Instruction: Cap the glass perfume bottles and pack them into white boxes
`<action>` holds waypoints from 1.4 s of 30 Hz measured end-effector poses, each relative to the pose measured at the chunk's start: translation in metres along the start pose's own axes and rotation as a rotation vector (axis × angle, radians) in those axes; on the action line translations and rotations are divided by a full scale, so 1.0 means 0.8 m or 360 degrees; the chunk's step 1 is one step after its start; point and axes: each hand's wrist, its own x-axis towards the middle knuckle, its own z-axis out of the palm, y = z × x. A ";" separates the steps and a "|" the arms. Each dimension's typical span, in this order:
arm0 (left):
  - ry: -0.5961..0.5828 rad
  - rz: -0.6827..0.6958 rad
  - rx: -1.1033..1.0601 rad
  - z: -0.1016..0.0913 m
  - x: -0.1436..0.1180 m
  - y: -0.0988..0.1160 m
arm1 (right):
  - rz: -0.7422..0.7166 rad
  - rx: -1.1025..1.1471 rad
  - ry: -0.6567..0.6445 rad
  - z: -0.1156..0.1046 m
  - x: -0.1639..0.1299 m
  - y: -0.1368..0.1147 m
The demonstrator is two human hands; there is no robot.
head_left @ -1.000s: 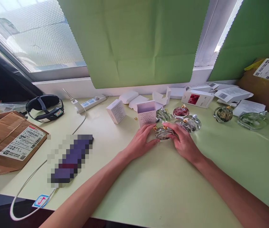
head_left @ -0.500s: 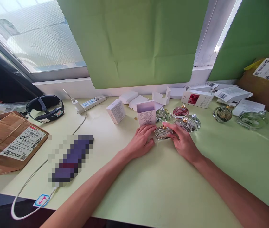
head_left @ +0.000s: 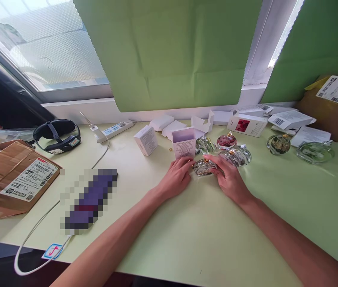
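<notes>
In the head view my right hand (head_left: 231, 177) holds a small clear glass bottle (head_left: 203, 169) with a gold top, thumb at its side and fingers over the top. The bottle rests on the table, and dark bits show through its glass. Just left of it, my left hand (head_left: 176, 178) is closed, with a small gold piece (head_left: 191, 162) at its fingertips. An open white carton (head_left: 184, 147) stands upright right behind my left fingers. Behind the held bottle are a bottle with red contents (head_left: 226, 140), a greenish glass bottle (head_left: 204, 144) and further clear bottles (head_left: 243, 154).
White cartons (head_left: 248, 124) lie along the window sill; another carton (head_left: 146, 140) stands left of the middle. Two more bottles (head_left: 315, 152) sit at right. On the left are a brown box (head_left: 22, 179), a headset (head_left: 57, 137), a power strip (head_left: 117, 129) and a blurred-out phone (head_left: 92, 199) with a cable.
My left fingers have drawn slightly away from the bottle and closed, and a small gold piece now shows at their tips. My right hand stays on the bottle.
</notes>
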 end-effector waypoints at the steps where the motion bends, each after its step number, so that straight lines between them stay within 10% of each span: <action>1: -0.0007 -0.0003 0.0004 0.000 0.000 0.000 | -0.0001 -0.0006 -0.0006 0.000 0.000 0.000; 11: 0.0025 -0.0102 -0.0040 0.002 0.001 -0.007 | 0.0227 0.0146 -0.0040 0.004 -0.008 0.005; 18: 0.0585 -0.0260 -0.0478 -0.003 0.006 -0.004 | 0.0596 0.0471 -0.0182 0.005 -0.008 -0.001; 25: 0.0813 0.0162 -0.0589 -0.012 0.005 0.018 | 0.0486 0.0449 -0.0285 0.000 -0.005 -0.012; 42: 0.0863 0.0332 -0.0563 -0.019 0.004 0.025 | 0.0285 0.0258 -0.0425 0.000 -0.004 -0.030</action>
